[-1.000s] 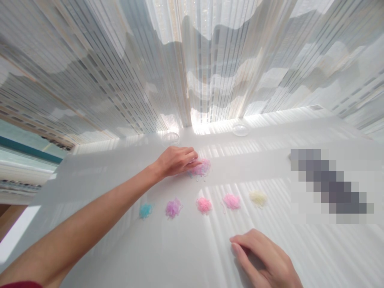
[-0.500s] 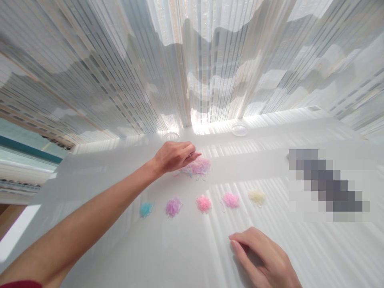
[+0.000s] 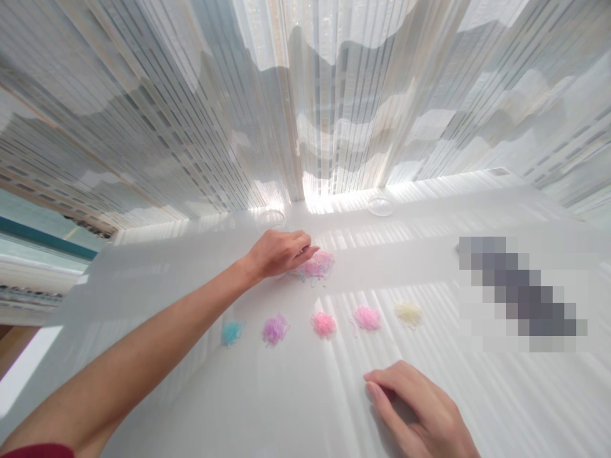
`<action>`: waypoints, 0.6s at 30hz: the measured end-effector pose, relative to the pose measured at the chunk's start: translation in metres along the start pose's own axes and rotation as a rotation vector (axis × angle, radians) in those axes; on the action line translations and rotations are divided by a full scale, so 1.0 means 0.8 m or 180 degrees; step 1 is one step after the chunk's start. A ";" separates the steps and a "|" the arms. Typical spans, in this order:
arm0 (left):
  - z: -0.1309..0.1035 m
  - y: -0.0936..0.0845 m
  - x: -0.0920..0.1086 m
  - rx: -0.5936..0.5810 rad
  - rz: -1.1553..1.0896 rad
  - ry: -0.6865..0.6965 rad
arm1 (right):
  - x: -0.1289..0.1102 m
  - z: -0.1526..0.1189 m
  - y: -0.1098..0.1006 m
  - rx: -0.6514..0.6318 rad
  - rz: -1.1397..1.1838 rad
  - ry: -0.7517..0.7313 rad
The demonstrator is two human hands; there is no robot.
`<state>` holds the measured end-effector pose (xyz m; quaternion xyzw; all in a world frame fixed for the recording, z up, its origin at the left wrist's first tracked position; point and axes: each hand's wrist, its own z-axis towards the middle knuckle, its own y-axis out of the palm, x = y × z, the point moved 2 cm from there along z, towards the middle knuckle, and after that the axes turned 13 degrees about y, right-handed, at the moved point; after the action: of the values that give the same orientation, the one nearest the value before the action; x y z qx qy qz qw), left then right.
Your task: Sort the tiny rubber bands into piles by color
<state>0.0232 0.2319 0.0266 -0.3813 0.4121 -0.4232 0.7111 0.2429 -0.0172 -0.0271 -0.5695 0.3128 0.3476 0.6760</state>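
Note:
My left hand (image 3: 282, 251) reaches over the near-left side of a mixed pile of thin pastel strands, which look like small rubber bands (image 3: 321, 264). Its thumb and fingers are pinched together, and what lies between them is hidden. In front of that pile runs a row of sorted heaps: a blue heap (image 3: 231, 333), a purple heap (image 3: 275, 329), a coral-pink heap (image 3: 324, 325), a light pink heap (image 3: 367, 318) and a pale yellow heap (image 3: 408, 312). Below the row my right hand (image 3: 420, 407) rests on the table, loosely curled, thumb and forefinger tips close together, nothing visible in it.
Two clear round dishes (image 3: 380, 205) stand along the back of the white table (image 3: 267, 394), the left one (image 3: 272, 219) behind my left hand. A dark, blurred-out long object (image 3: 522, 289) lies at the right. Striped sheer curtains (image 3: 305, 95) hang behind the table.
My left hand has shifted very slightly down at the edge of the mixed pile, still pinched. My right hand and the sorted heaps stay where they were.

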 end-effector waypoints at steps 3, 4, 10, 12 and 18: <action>0.001 -0.001 -0.001 -0.0022 0.0002 -0.0010 | 0.000 0.000 0.001 -0.0006 0.0014 0.0013; 0.001 -0.001 -0.002 -0.0022 0.0007 -0.0010 | 0.000 0.000 0.001 -0.0002 0.0015 0.0013; 0.002 -0.002 -0.005 0.0128 -0.0059 -0.0077 | -0.001 0.000 0.000 0.0014 -0.0010 -0.0006; 0.003 -0.002 -0.005 0.0189 -0.0085 -0.0101 | 0.000 0.001 -0.001 -0.0019 -0.0030 -0.0030; 0.005 -0.002 -0.004 0.0284 -0.0103 -0.0033 | 0.000 0.004 -0.003 -0.0087 -0.0103 -0.0124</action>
<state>0.0252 0.2349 0.0306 -0.3581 0.3829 -0.4506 0.7226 0.2450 -0.0144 -0.0254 -0.5768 0.2854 0.3520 0.6796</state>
